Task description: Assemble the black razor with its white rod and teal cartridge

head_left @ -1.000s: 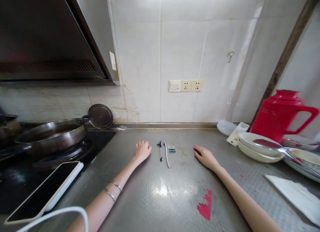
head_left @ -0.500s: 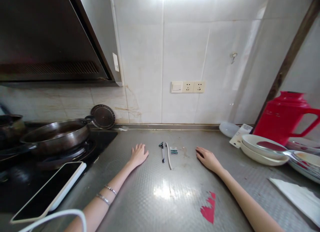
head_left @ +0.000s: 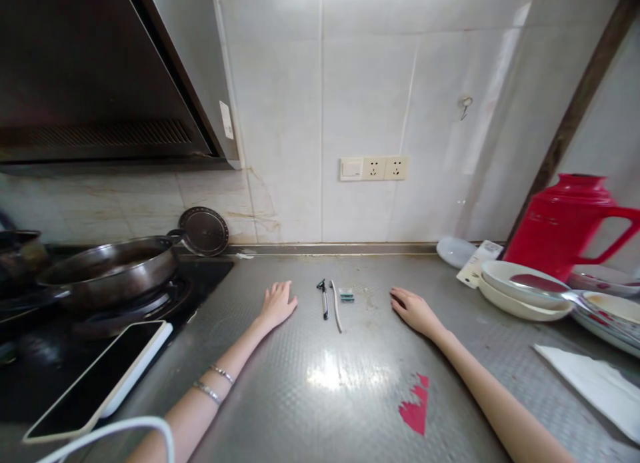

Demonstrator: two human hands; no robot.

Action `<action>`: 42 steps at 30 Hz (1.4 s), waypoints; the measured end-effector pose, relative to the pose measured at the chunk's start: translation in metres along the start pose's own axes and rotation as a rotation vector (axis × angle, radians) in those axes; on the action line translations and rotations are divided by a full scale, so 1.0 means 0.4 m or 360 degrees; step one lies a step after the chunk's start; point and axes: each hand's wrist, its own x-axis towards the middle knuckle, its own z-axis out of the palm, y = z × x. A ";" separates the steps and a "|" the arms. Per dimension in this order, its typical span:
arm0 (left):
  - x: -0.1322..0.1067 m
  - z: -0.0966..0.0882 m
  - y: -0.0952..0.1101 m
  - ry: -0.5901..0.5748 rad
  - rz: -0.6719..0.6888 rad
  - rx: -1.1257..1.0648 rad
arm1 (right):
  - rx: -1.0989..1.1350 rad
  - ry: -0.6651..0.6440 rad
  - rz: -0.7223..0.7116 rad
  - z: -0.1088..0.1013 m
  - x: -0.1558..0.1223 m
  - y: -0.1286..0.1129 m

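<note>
The left hand lies left of the thin black-and-silver razor, fingers apart; the right hand lies right of it, thumb and fingers apart.

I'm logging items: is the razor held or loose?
Loose: the razor lies on the counter, touching neither left hand nor right hand.

1. At mid-frame, on the counter, from left to right: left hand, razor, tube, packet, right hand.
2. Below these, right of centre: scrap.
3. At left: pan on the stove; phone lying over the stove's right edge, cable before it.
4. At upper left, above the pan: range hood.
5. At right: jug behind stacked bowls, paper before them.
6. At rear, on the wall: socket panel near centre, hook farther right and higher.
</note>
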 end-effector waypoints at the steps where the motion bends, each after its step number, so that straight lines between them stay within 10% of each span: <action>1: -0.001 -0.007 0.011 0.0044 0.0061 -0.0030 | 0.0010 0.0005 0.0000 -0.001 0.000 -0.001; 13: -0.025 -0.006 0.223 -0.0102 0.0114 0.0042 | 0.0028 -0.0022 0.0018 -0.007 0.002 -0.004; 30: 0.029 -0.014 0.199 -0.0185 0.0145 -0.0374 | 0.0223 0.0125 0.0102 -0.003 0.007 -0.018; 34: 0.056 -0.040 0.179 -0.0163 0.0155 -0.0639 | 0.0951 0.0356 0.0096 -0.030 0.061 -0.113; 36: 0.072 -0.051 0.168 -0.0201 0.0138 -0.0787 | 0.1655 0.0251 0.0303 -0.038 0.101 -0.191; 42: 0.096 -0.077 0.136 -0.0501 0.0056 -0.1139 | 0.2192 -0.0149 0.0562 0.012 0.204 -0.421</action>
